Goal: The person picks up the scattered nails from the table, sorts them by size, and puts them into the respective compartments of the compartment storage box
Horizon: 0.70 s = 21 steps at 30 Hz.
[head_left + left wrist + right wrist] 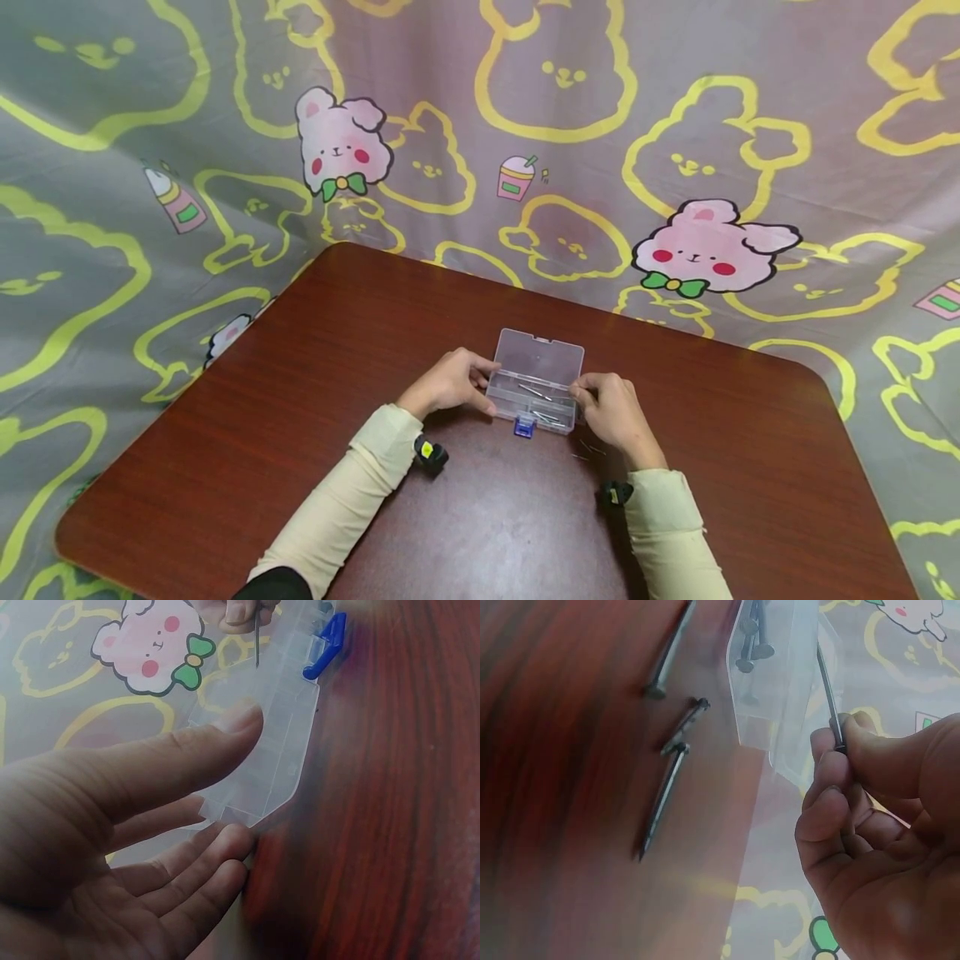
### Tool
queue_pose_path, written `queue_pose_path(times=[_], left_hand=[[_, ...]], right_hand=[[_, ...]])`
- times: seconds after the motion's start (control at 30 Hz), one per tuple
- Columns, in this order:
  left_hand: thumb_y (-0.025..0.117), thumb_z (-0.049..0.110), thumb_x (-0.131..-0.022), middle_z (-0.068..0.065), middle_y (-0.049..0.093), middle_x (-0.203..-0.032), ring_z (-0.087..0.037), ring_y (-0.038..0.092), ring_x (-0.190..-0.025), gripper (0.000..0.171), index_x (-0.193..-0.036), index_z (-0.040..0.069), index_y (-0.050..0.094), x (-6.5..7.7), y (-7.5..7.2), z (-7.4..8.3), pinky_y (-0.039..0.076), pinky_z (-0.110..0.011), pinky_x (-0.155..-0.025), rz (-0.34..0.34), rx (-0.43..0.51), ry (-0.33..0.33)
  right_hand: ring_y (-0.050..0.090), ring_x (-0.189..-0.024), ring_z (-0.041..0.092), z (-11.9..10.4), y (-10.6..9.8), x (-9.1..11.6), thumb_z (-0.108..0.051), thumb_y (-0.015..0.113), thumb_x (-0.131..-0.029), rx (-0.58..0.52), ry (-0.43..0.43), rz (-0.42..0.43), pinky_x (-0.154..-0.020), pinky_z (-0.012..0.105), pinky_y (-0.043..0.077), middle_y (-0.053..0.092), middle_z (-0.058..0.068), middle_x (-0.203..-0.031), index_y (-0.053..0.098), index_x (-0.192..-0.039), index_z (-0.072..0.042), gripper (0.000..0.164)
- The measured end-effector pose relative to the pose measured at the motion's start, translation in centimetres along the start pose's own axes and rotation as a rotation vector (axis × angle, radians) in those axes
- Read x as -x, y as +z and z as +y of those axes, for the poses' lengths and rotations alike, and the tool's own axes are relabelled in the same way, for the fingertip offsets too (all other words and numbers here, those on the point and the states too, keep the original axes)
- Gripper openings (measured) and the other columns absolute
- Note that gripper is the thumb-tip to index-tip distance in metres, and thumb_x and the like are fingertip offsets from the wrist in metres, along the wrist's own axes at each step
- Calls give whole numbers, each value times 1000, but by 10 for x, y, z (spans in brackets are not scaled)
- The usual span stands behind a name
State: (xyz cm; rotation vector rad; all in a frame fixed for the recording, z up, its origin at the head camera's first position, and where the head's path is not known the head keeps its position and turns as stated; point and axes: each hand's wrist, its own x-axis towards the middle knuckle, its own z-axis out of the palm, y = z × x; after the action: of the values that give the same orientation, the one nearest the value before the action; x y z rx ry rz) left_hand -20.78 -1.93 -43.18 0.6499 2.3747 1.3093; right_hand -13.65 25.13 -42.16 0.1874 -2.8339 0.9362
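Note:
A clear plastic box point(495, 404) with a blue clasp point(524, 427) lies on the table, its clear lid point(540, 354) tipped back. Metal nails point(546, 417) lie inside, in more than one compartment. My left hand point(453, 383) holds the box's left end, thumb and fingers around the corner. At the right end, my right hand point(615, 408) pinches one nail point(829, 694) near its head between thumb and fingers. That nail points toward the box in the right wrist view. Loose nails point(664, 802) lie on the table just outside the box, below the right hand.
The brown wooden table point(300, 375) has rounded corners. A patterned curtain point(450, 167) with cartoon animals hangs behind it and at its sides. Each wrist wears a small black camera strap point(431, 454).

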Motion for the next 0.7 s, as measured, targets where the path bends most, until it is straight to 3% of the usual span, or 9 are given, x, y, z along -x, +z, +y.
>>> queue_pose_path(times=[0.7], left_hand=[[97, 8, -62, -10, 72, -106, -18, 65, -90, 75, -130, 0, 67, 0, -2, -1, 52, -27, -77, 0, -11, 39]], right_hand=[[56, -71, 17, -14, 11, -9, -3, 72, -92, 43, -29, -15, -68, 38, 49, 68, -1, -77, 77, -88, -6, 8]])
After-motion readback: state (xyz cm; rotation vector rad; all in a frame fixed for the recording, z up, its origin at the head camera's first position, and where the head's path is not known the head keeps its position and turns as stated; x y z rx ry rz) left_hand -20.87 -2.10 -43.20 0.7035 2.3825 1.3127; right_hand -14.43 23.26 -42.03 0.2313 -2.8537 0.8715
